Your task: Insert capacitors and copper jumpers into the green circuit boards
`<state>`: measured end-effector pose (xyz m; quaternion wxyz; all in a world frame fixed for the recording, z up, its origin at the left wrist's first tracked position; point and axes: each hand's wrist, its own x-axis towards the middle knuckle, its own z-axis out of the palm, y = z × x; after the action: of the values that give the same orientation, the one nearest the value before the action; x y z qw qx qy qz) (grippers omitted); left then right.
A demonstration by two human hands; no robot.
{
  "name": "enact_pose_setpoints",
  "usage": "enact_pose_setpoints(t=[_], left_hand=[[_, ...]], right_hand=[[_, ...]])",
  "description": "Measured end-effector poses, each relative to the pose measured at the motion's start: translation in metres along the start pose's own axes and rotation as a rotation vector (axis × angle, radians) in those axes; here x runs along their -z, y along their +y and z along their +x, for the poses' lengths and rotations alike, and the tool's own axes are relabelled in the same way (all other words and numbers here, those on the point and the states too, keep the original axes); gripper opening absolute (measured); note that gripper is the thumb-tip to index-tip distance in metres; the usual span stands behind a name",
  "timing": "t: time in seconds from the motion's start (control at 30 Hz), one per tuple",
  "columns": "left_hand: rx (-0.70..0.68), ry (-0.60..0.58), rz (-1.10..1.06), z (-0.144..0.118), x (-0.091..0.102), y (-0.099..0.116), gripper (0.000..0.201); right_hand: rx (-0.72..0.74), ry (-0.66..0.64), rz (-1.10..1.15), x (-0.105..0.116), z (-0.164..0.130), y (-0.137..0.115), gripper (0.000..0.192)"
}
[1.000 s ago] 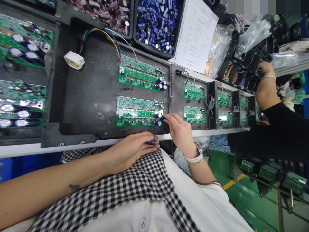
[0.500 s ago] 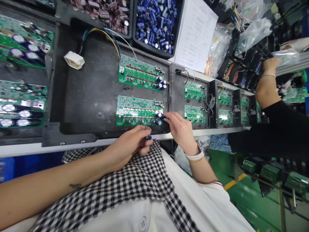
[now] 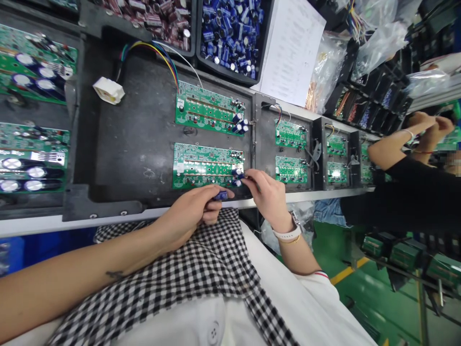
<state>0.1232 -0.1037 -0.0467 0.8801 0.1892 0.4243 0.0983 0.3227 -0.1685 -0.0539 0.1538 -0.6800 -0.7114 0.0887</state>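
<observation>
My left hand [image 3: 196, 209] is closed on a blue capacitor [image 3: 221, 195], pinched between thumb and fingers just below the front edge of the near circuit board [image 3: 201, 168]. At the right end of that green board, my right hand [image 3: 268, 194] pinches another blue capacitor [image 3: 240, 176], partly hidden by the fingertips. Beside it on the board sit more blue capacitors, with their pale tops showing. Behind lies a second green board [image 3: 205, 103], with several blue capacitors at its right end and coloured wires at its left.
A bin of blue capacitors [image 3: 230, 36] and one of brown capacitors [image 3: 169, 21] stand behind the black tray [image 3: 133, 139]. A white connector [image 3: 108, 90] lies in the tray. Paper [image 3: 288, 53] rests farther right. More boards line both sides; a co-worker's arm [image 3: 391, 144] reaches in at right.
My left hand has turned and lifted slightly, showing more of its capacitor. My right fingertips have shifted slightly left and down at the board. The co-worker's arm has moved, and a second hand now shows.
</observation>
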Motion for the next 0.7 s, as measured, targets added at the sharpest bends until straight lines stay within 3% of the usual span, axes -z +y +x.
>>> enact_pose_setpoints(t=[0.17,0.27,0.33,0.37,0.47,0.5,0.57,0.63,0.7], left_hand=[[0.018,-0.059,0.058,-0.007,-0.005,-0.006,0.028],[-0.073,-0.163,0.326,-0.013,-0.007,0.024,0.037],[-0.266,-0.176,0.669,-0.011,-0.001,0.074,0.042],[-0.423,-0.092,0.868,-0.007,0.005,0.107,0.041],[-0.861,0.478,1.385,0.027,0.038,0.22,0.044],[-0.877,0.598,1.506,0.044,0.051,0.253,0.052],[-0.761,0.763,1.724,0.081,0.074,0.303,0.072],[-0.651,0.766,1.861,0.113,0.089,0.329,0.082],[-0.615,0.736,1.935,0.136,0.094,0.339,0.08]], right_hand=[[-0.019,0.074,0.333,0.013,-0.001,-0.039,0.026],[0.024,0.14,0.497,0.02,0.001,-0.055,0.023],[-0.04,0.264,0.501,0.021,0.003,-0.052,0.021],[-0.078,0.315,0.488,0.021,0.003,-0.047,0.021],[-0.15,0.368,0.439,0.016,-0.001,-0.026,0.02],[-0.17,0.362,0.426,0.013,-0.004,-0.02,0.019],[-0.217,0.35,0.407,0.004,-0.012,-0.011,0.017],[-0.266,0.351,0.401,-0.007,-0.021,-0.007,0.015],[-0.286,0.368,0.396,-0.019,-0.029,-0.003,0.014]])
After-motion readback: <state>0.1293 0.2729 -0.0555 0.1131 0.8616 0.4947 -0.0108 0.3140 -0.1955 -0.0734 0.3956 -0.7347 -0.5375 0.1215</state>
